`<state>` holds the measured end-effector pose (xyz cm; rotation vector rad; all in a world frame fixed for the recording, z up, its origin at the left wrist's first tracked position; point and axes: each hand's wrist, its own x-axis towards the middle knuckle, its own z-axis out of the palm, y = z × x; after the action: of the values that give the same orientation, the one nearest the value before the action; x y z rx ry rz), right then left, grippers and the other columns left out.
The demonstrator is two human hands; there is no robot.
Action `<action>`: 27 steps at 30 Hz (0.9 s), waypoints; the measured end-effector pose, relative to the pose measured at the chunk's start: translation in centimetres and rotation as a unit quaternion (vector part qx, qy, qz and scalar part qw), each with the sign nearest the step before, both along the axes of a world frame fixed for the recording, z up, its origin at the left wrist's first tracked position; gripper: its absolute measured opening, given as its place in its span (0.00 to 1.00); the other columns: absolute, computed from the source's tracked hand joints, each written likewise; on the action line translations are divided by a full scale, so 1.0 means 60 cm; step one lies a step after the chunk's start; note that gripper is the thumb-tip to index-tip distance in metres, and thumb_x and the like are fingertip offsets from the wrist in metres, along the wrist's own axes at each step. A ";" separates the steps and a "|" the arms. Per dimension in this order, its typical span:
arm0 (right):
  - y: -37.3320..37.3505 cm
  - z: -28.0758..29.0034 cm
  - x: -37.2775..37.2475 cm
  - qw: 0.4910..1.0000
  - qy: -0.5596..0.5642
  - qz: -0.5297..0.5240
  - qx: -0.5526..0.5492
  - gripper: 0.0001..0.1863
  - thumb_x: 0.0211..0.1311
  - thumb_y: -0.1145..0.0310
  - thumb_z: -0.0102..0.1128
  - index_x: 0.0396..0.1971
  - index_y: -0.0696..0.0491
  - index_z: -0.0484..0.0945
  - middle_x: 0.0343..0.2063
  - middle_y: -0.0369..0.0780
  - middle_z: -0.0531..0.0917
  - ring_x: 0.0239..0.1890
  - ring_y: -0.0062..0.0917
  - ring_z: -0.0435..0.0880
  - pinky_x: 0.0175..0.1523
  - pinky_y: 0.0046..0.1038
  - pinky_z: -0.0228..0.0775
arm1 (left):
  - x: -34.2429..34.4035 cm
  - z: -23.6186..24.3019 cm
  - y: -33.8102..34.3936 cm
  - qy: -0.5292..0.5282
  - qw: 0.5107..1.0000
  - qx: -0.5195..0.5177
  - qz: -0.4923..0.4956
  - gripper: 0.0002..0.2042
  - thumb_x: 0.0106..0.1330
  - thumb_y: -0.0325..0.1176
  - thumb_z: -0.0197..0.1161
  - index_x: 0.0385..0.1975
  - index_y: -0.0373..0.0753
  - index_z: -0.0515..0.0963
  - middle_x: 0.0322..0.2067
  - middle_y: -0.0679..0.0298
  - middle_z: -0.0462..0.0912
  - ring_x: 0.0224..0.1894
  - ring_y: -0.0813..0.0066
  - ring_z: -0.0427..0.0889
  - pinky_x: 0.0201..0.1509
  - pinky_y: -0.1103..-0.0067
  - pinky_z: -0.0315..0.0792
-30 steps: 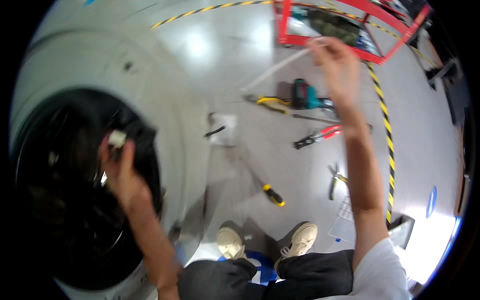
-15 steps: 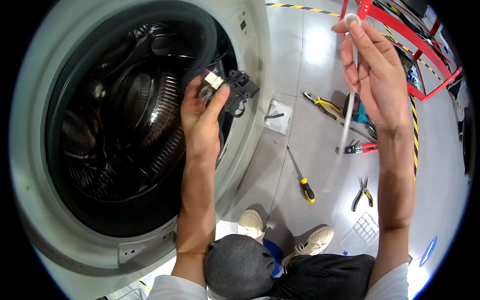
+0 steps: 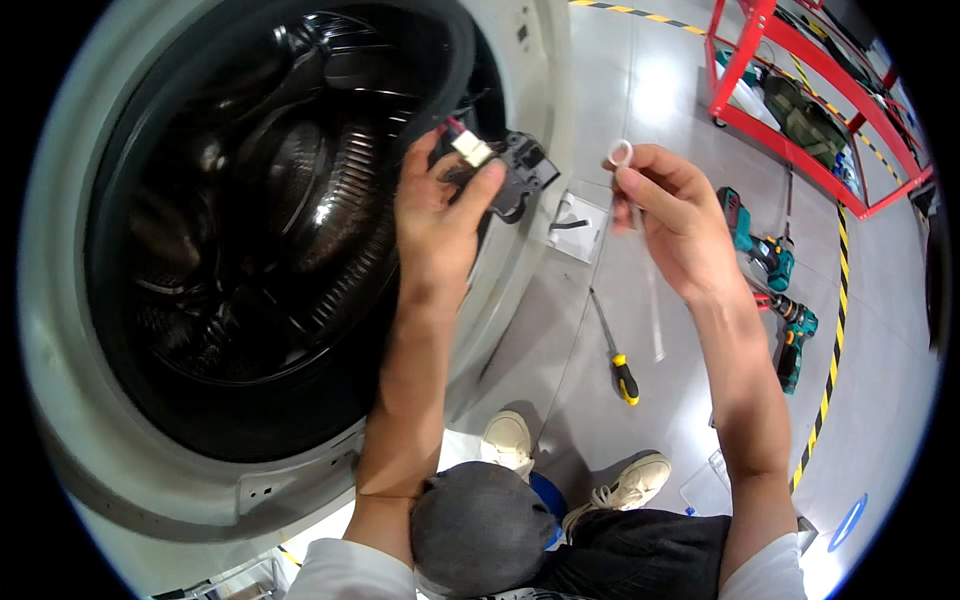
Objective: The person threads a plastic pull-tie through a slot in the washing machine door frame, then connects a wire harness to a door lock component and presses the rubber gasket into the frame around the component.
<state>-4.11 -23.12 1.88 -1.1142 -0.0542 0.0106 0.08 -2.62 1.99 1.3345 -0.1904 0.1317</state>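
My left hand (image 3: 440,220) is closed around a black door lock (image 3: 520,175) by the opening of a front-load washing machine (image 3: 535,90). A white plug connector (image 3: 472,148) with thin coloured wires sits at the lock, between my thumb and fingers. To the right, over the floor, my right hand (image 3: 685,225) pinches a white cable tie (image 3: 621,153). The tie is bent into a small loop above my fingertips, and its long pale tail hangs below the hand. Loop and lock are apart. The dark rubber door seal (image 3: 455,60) curves behind my left fingers.
On the grey floor lie a yellow-black screwdriver (image 3: 620,365), a teal power tool (image 3: 770,258), a teal drill (image 3: 795,340) and a clear plastic box (image 3: 705,490). A white tray (image 3: 580,235) rests beside the machine. A red cart (image 3: 800,150) stands at the far right.
My right hand has come down and left with the cable tie, closer to the lock. My left hand with the lock has shifted slightly right in the picture.
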 end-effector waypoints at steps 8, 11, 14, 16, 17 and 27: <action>-0.040 -0.008 0.023 0.994 -0.027 -0.086 -0.055 0.11 0.61 0.68 0.60 0.38 0.61 0.78 0.32 0.39 0.83 0.34 0.23 0.81 0.43 0.26 0.72 | -0.015 -0.006 0.005 -0.023 1.000 0.004 -0.004 0.20 0.60 0.21 0.62 0.53 0.34 0.70 0.42 0.64 0.79 0.43 0.79 0.78 0.52 0.83 0.71; -0.081 0.031 0.028 0.985 -0.086 -0.148 -0.030 0.11 0.64 0.67 0.58 0.41 0.59 0.75 0.34 0.45 0.84 0.35 0.29 0.84 0.45 0.27 0.74 | -0.010 -0.009 0.014 -0.012 1.000 0.016 -0.013 0.19 0.60 0.21 0.63 0.52 0.34 0.72 0.40 0.64 0.80 0.43 0.79 0.78 0.52 0.83 0.71; -0.142 0.057 0.032 0.965 -0.135 -0.225 0.020 0.11 0.66 0.68 0.54 0.42 0.60 0.73 0.37 0.48 0.83 0.41 0.32 0.84 0.48 0.28 0.75 | -0.007 -0.007 0.012 0.002 0.999 0.029 -0.021 0.17 0.61 0.22 0.62 0.50 0.32 0.73 0.41 0.64 0.79 0.44 0.80 0.77 0.53 0.83 0.69; -0.188 0.068 0.034 0.948 -0.157 -0.274 0.053 0.11 0.67 0.68 0.53 0.42 0.61 0.73 0.39 0.49 0.82 0.43 0.33 0.83 0.50 0.30 0.75 | -0.006 -0.003 0.013 -0.002 0.999 0.023 -0.032 0.16 0.61 0.23 0.62 0.50 0.31 0.73 0.42 0.63 0.79 0.44 0.79 0.76 0.54 0.83 0.68; -0.208 0.074 0.036 0.938 -0.167 -0.297 0.068 0.11 0.68 0.69 0.52 0.42 0.61 0.73 0.40 0.50 0.82 0.44 0.34 0.83 0.50 0.30 0.75 | -0.009 0.002 0.011 0.004 0.999 0.014 -0.048 0.16 0.62 0.23 0.62 0.50 0.31 0.73 0.42 0.62 0.79 0.44 0.79 0.76 0.54 0.83 0.67; -0.236 0.061 0.042 0.865 -0.169 -0.461 0.104 0.06 0.68 0.77 0.47 0.37 0.66 0.65 0.43 0.55 0.74 0.52 0.49 0.77 0.59 0.41 0.75 | -0.012 0.006 0.014 0.045 0.998 -0.028 -0.030 0.14 0.69 0.27 0.54 0.53 0.32 0.69 0.44 0.60 0.75 0.44 0.80 0.75 0.50 0.82 0.72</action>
<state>-1.58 -37.30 5.56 -0.8226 0.1663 -1.0326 -0.64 -1.76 2.36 1.2748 -0.1494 0.0252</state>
